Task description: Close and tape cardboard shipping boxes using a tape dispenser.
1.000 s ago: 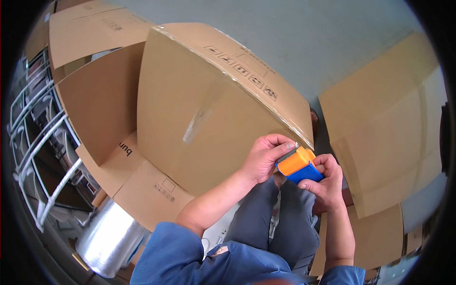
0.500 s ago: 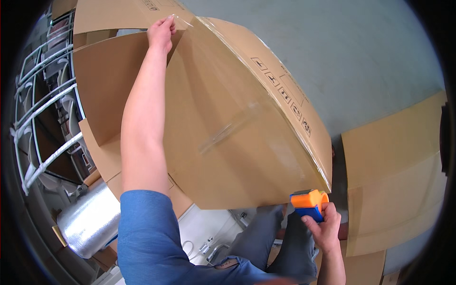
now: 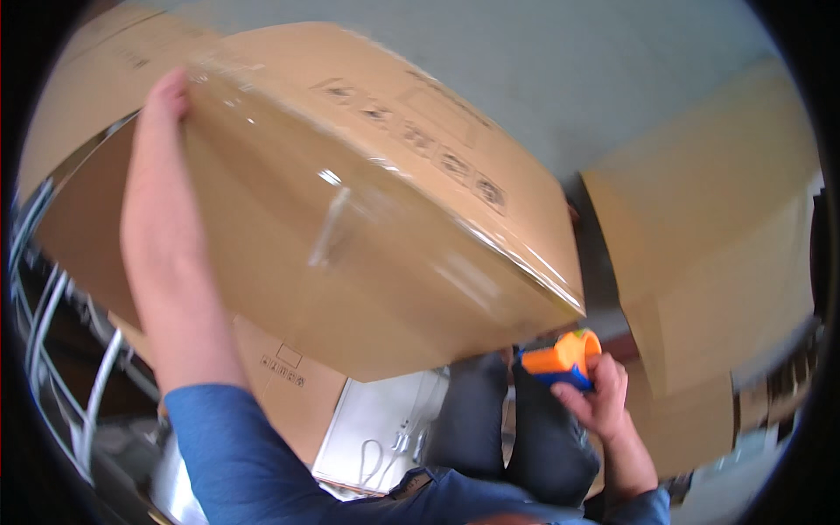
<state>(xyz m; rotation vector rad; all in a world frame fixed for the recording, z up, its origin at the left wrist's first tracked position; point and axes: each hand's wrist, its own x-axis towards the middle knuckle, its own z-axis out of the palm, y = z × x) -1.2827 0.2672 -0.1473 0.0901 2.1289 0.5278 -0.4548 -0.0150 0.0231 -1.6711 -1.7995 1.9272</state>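
A large brown cardboard box (image 3: pixel 350 289) fills the middle, a broad panel facing me and dark printed symbols on its far side. Shiny clear tape (image 3: pixel 477 232) runs along the edge between the two. At the far left end of that edge, my left hand (image 3: pixel 169 98) is against the cardboard, closed and blurred; what its fingers hold cannot be made out. My right hand (image 3: pixel 599 398) grips an orange and blue tape dispenser (image 3: pixel 560 360) just below the box's near right corner. A loose-looking glossy strip (image 3: pixel 331 227) lies on the panel.
Another large cardboard sheet (image 3: pixel 709 254) stands at the right. White-wrapped metal bars (image 3: pixel 44 324) run along the left. Below the box are a printed cardboard piece (image 3: pixel 284 381), a white panel with a cable (image 3: pixel 372 429) and my legs (image 3: pixel 472 411).
The view has shifted, and the box appears lower and further left. My left hand has shifted left with its box corner. The tape dispenser in my right hand has tilted and stays by the near corner.
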